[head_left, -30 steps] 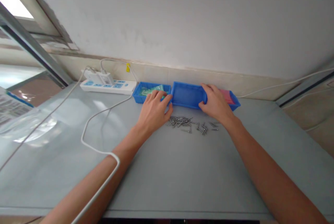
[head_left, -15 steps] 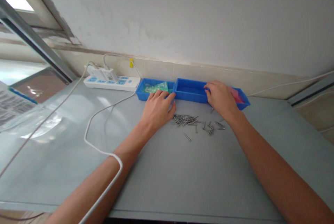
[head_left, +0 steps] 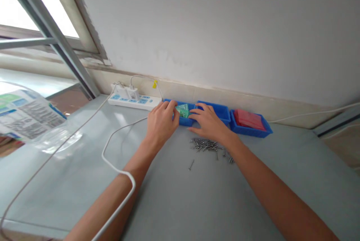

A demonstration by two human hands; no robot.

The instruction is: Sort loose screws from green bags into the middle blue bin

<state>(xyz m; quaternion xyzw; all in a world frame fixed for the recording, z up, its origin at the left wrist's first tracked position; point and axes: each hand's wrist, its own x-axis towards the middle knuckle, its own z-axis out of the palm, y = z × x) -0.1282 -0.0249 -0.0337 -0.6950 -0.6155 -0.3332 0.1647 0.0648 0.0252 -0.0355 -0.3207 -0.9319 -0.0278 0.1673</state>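
My left hand (head_left: 162, 121) is at the left part of a blue tray (head_left: 186, 121), its fingers curled. Whether they grip the tray's wall or a packet is hidden. Green-printed clear packets (head_left: 182, 110) lie in that tray beside my thumb. My right hand (head_left: 209, 123), fingers spread, reaches over the right end of the same tray and in front of the middle blue tray (head_left: 222, 111). The visible inside of that middle tray is bare. Below my right hand lies a pile of metal screws (head_left: 204, 144), with one loose screw (head_left: 191, 165) nearer me.
A third blue tray (head_left: 251, 131) at right holds red packets (head_left: 249, 119). At left by the wall is a white power strip (head_left: 135, 101) with plugged adapters. A white cable (head_left: 119, 169) crosses over my left forearm. A printed clear plastic bag (head_left: 59, 139) lies far left.
My right hand has left the middle tray's right end and moved left to the packet tray, fingers spreading. My left hand has shifted left along that tray. The middle tray, tilted earlier, now lies flat.
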